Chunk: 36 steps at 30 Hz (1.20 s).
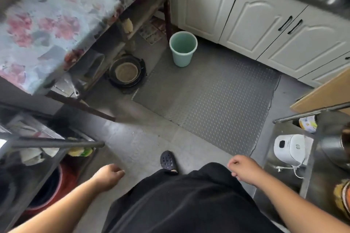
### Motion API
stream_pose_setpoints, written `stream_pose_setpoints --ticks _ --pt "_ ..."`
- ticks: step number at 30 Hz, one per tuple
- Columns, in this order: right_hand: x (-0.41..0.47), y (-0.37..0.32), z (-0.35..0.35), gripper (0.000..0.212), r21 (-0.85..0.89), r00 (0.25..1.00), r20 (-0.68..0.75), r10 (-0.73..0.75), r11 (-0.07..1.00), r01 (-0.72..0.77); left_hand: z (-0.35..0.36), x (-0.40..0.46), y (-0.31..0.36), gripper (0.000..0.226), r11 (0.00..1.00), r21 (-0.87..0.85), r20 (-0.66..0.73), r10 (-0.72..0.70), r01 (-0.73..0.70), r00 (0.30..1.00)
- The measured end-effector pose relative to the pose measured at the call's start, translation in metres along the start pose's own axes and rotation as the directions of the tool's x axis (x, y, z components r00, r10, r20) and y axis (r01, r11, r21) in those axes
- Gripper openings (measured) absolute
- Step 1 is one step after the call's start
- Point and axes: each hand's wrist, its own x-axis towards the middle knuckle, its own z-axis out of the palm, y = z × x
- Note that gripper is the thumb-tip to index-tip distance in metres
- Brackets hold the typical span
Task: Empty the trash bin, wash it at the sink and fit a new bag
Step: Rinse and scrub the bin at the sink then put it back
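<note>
One trash bin stands upright on the floor, its long axis vertical and its round open mouth facing up toward the camera. It is well apart from both hands, far beyond the fingertips, set at the far edge of the grey studded mat and just beside the white cabinet doors and the dark leg of the table with the flowered cloth.

Both forearms reach forward and down from the bottom of the view, bare and held apart on either side of the black garment. The left hand hangs with its back up, fingers loosely curled inward and holding nothing; its fingertips point toward the floor ahead and slightly to the right. The right hand is likewise back-up, fingers curled under in a loose fist, also holding nothing, knuckles turned toward the left. Between the two hands, just beyond the fingers, a dark perforated clog shows on the tiled floor.

The bin is pale mint green plastic, tapering from a wide rolled rim to a narrower base, with a plain smooth wall. Its inside looks bare, with no bag lining visible, and the bottom appears slightly darker.

Left of the bin, under the table, sits a round dark pan on the floor. Beyond the right fingers, a white appliance rests on a steel shelf.
</note>
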Motion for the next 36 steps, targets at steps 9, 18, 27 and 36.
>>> stream_pose_setpoints --ticks 9,18,27,36 --pt "0.051 -0.044 -0.082 0.021 -0.085 0.993 -0.042 0.111 0.99 -0.114 -0.15 0.1 0.152 0.022 0.926 -0.367 -0.163 0.028 -0.087 0.986" --pt "0.17 -0.105 -0.213 0.02 -0.163 0.981 0.038 0.192 0.969 -0.184 -0.178 0.145 0.273 0.021 0.941 -0.338 -0.086 -0.061 0.028 0.994" --pt "0.312 -0.324 -0.336 0.012 0.037 0.998 -0.037 0.045 0.998 -0.044 -0.243 0.189 0.318 0.018 0.963 -0.208 0.063 -0.163 0.173 0.985" --pt "0.418 -0.47 -0.318 0.013 0.02 0.995 0.095 0.002 1.0 -0.004 -0.363 0.374 0.432 0.024 0.977 -0.211 0.12 -0.018 0.044 0.993"
